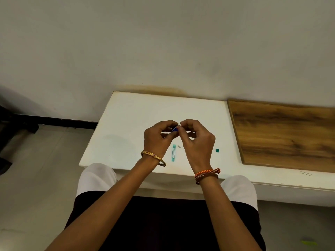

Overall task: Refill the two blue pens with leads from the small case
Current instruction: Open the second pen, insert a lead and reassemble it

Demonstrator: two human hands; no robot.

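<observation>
Blue shows at only one spot: a single blue pen point(174, 128), raised above the white table point(137, 113) between the two hands, while a second pen cannot be seen anywhere. Only a short stretch of its blue body shows between the fingers, tilted, with the rest hidden behind them. On the table below lies one small case point(174, 153), a slim teal-green, see-through strip pointing away from the person, its contents too small to make out. Just beside its far end lies one tiny white piece point(179, 146), and well to the right sits one small dark green piece point(217, 150), close to the near edge of a wooden board point(282, 133). Both hands are curled, fingertips meeting over the pen. The left hand point(157, 137) grips the pen from the left, thumb and fingers bent round it. The right hand point(196, 138) pinches at the pen's upper end with thumb and forefinger, its other fingers folded loosely beneath. One gold bangle point(153, 157) circles the left wrist, and braided orange and brown bands point(207, 175) the right.
</observation>
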